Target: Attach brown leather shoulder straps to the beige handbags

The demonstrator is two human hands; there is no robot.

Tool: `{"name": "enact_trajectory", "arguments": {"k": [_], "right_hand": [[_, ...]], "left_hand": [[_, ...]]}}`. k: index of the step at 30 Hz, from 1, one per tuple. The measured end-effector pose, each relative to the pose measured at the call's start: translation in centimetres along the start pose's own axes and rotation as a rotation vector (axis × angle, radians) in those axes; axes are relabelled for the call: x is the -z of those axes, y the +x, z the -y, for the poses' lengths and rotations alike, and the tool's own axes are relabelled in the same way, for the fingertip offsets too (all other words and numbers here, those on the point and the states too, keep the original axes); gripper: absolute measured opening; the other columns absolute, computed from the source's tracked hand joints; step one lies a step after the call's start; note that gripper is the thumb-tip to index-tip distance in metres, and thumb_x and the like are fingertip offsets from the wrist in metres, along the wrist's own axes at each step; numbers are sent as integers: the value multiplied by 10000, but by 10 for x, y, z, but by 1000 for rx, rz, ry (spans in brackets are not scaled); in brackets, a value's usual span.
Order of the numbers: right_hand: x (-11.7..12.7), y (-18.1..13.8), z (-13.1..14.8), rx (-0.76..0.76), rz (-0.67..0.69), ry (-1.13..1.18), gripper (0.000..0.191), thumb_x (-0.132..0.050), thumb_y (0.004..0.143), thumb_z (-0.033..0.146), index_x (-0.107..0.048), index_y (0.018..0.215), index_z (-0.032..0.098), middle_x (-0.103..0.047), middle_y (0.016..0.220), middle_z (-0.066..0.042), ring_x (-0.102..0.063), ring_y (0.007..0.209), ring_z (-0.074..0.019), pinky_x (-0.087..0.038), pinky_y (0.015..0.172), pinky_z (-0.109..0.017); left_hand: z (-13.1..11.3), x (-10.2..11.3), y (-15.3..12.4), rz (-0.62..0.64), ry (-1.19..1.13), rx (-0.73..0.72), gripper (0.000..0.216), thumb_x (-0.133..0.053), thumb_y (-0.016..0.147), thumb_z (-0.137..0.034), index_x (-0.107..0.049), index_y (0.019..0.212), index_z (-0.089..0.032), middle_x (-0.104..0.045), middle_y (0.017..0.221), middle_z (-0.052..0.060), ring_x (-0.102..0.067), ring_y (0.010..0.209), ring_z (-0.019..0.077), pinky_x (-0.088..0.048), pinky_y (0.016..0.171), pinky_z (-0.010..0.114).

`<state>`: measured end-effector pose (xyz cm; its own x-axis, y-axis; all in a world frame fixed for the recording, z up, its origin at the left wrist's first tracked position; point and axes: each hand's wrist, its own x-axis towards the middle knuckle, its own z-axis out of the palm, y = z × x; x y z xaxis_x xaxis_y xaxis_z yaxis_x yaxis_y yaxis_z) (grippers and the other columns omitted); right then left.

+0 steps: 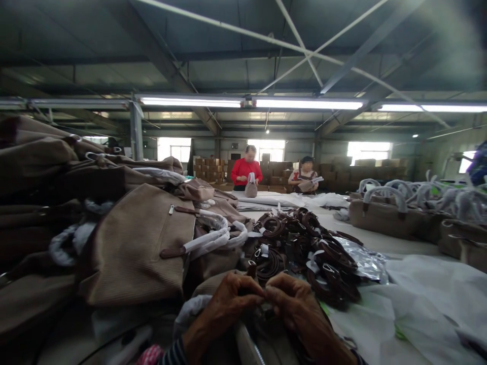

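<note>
In the head view, the person's left hand [226, 300] and right hand [294, 302] meet over a taupe handbag [279, 347], directly below the fingers. On each hand the thumb and forefinger are drawn together, the two pinches nearly tip to tip; what, if anything, they clamp is too small to tell. The bag's metal zipper [255, 350] runs below and between the wrists. A brown leather tab [251, 268] stands upright just beyond the fingertips. Past it lies a heap of coiled dark brown straps [272, 226]. A larger ribbed taupe handbag [142, 248] leans left of the left hand, its wrapped handles [209, 235] pointing right. White wrapping sheets [429, 299] spread to the right of the right hand.
</note>
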<state>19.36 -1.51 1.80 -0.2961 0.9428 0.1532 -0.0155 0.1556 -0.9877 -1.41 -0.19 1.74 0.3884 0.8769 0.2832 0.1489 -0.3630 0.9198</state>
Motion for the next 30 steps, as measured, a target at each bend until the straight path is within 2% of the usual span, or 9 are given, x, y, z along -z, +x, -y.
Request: {"name": "enact_trajectory", "arguments": {"k": [3, 7, 11, 15, 19, 22, 26, 30], "right_hand": [[3, 0, -7, 6, -4, 22, 403, -773, 877, 534, -700, 920, 140, -602, 646, 29, -386, 462, -47, -238, 449, -199], [1, 0, -9, -44, 5, 21, 455, -802, 802, 569, -703, 918, 141, -626, 615, 21, -396, 432, -55, -258, 434, -202], [-5, -2, -4, -60, 22, -51, 369, -777, 810, 508, -699, 839, 149, -620, 584, 21, -422, 445, -65, -274, 434, -200], [-10, -4, 0, -36, -19, -23, 305, -768, 790, 443, -700, 815, 146, -605, 553, 28, -470, 450, -81, -309, 441, -201], [-12, -2, -1, -33, -41, 41, 243, -774, 733, 350, -709, 820, 133, -641, 584, 16, -518, 463, -95, -335, 448, -201], [-10, 0, -3, -15, -83, 52, 216, -766, 747, 328, -712, 819, 132, -642, 572, 18, -502, 454, -86, -323, 448, -193], [-9, -1, -5, 2, -79, 43, 247, -778, 786, 366, -709, 825, 132, -638, 566, 16, -465, 435, -76, -308, 432, -193], [-7, -2, -4, 49, -40, 44, 329, -792, 811, 457, -712, 822, 138, -629, 568, 19, -445, 443, -70, -308, 441, -192]], "left_hand": [[1, 2, -2, -7, 4, -23, 222, -775, 819, -359, -851, 928, -181, -774, 897, 47, -668, 901, 214, -482, 859, 300], [-5, 2, -3, -135, -1, 19, 209, -791, 778, -360, -834, 867, -176, -761, 871, 39, -662, 890, 218, -486, 839, 298], [-17, 0, -5, -211, -4, 83, 285, -792, 758, -439, -806, 848, -169, -731, 820, 27, -635, 833, 207, -486, 801, 291], [-16, 0, -6, -127, 58, 97, 288, -756, 775, -455, -796, 852, -180, -730, 855, 28, -651, 873, 220, -500, 808, 282], [4, 7, 4, 2, 211, 59, 286, -731, 822, -469, -806, 876, -198, -754, 867, 32, -678, 877, 232, -508, 805, 283], [14, 11, 11, 64, 263, 32, 317, -716, 840, -512, -821, 869, -215, -765, 859, 36, -683, 860, 234, -511, 808, 287], [3, 9, 5, 103, 283, 27, 296, -699, 852, -487, -827, 819, -222, -770, 834, 42, -677, 840, 235, -506, 795, 292], [-13, 2, -3, 48, 253, 72, 270, -664, 879, -426, -838, 841, -223, -785, 851, 45, -675, 850, 244, -497, 788, 304]]}}
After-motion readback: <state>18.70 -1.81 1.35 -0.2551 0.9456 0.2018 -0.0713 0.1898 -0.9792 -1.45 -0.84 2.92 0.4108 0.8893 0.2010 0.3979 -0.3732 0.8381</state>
